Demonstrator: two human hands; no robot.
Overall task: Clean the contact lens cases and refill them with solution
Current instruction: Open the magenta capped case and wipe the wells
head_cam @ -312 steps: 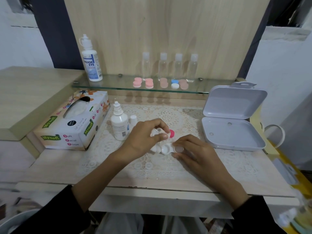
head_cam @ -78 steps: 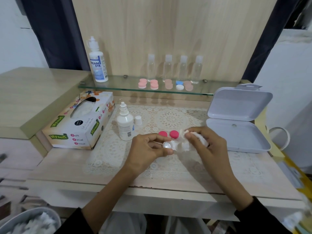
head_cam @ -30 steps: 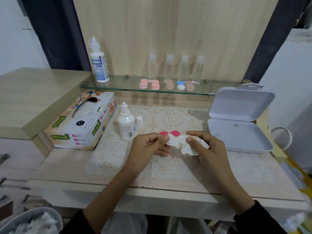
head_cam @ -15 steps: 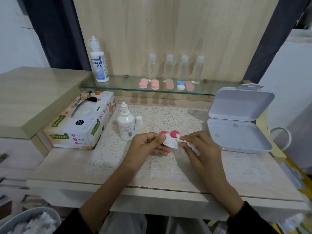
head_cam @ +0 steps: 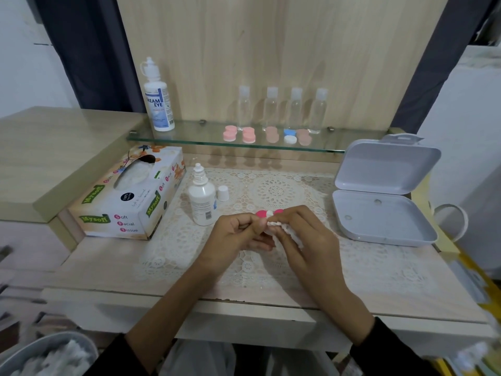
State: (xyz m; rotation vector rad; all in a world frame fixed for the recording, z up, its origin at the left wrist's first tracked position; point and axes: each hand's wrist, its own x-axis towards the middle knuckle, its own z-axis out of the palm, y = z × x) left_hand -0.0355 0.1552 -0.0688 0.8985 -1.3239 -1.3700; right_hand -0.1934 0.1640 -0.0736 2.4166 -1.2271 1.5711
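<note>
My left hand [head_cam: 238, 236] pinches a white contact lens case, almost wholly hidden between my fingers above the lace mat [head_cam: 273, 191]. My right hand [head_cam: 303, 240] grips a crumpled white tissue [head_cam: 287, 229] and presses it against the case. Two pink caps [head_cam: 261, 213] lie on the mat just behind my fingers. An uncapped small solution bottle [head_cam: 202, 199] stands to the left, its white cap [head_cam: 223, 193] beside it.
A tissue box [head_cam: 130, 196] lies at left. An open grey plastic box [head_cam: 379, 196] sits at right. The glass shelf [head_cam: 189, 135] carries a large solution bottle [head_cam: 158, 104], several clear bottles [head_cam: 271, 109] and several lens cases [head_cam: 249, 135]. A bin with used tissues [head_cam: 48, 356] is at lower left.
Both hands have drawn closer together over the mat. The tissue is now bunched tighter in my right hand and pressed against the case, which is more hidden than before.
</note>
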